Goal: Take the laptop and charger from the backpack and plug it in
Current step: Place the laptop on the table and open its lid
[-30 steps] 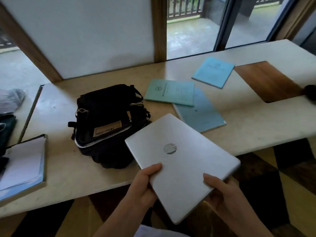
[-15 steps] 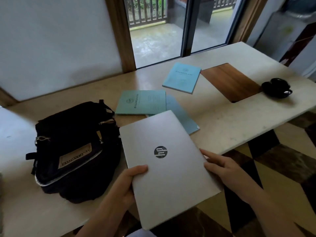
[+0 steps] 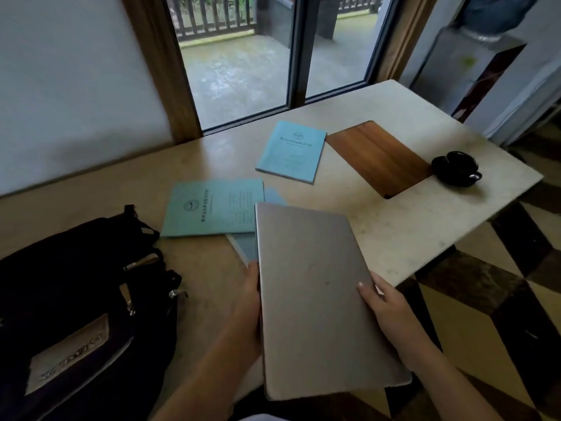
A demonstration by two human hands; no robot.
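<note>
Three blue booklets lie on the pale surface: one far, one in the middle, and a third mostly hidden under that one and under the laptop's far left corner. A dark wooden inlay sits to the right, with a small black object just beside it. The one black backpack rests at the near left. The closed silver laptop is held above the near edge, left hand gripping its left side, right hand gripping its right side. Since half a second ago the logo no longer shows on the upper face and the laptop has turned more lengthwise
</note>
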